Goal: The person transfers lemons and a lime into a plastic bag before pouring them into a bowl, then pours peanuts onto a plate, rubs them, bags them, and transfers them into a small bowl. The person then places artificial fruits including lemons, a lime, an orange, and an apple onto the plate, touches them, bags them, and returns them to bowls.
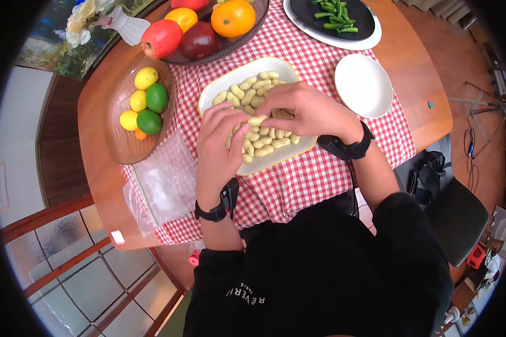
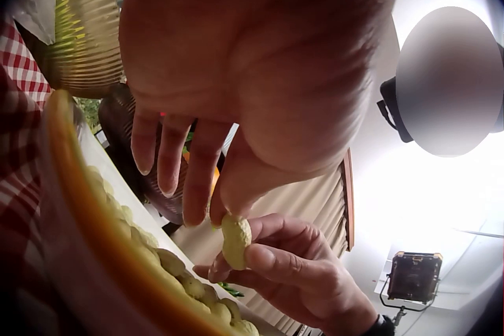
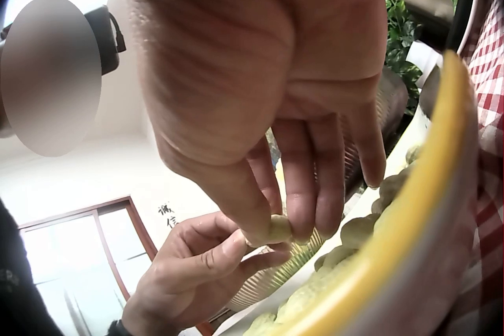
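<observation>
Between my two hands is a pale unshelled peanut (image 2: 235,241), up over the other peanuts (image 1: 264,150) in a white dish (image 1: 285,67) with a yellow rim. My left hand (image 1: 219,147) pinches one end of it with thumb and forefinger, the other fingers stretched out loosely. At the opposite end, my right hand (image 1: 315,109) pinches it between thumb and fingertips. In the right wrist view, the peanut (image 3: 279,230) shows partly, covered at its ends by fingertips. The shell looks whole in the left wrist view.
A white bowl (image 1: 364,86) stands right of the dish, below a black plate (image 1: 306,21) of green peppers. To the left are a ribbed bowl (image 1: 118,112) with lemons and green fruit, and a clear plastic bag (image 1: 166,180). A larger fruit bowl (image 1: 247,42) stands behind.
</observation>
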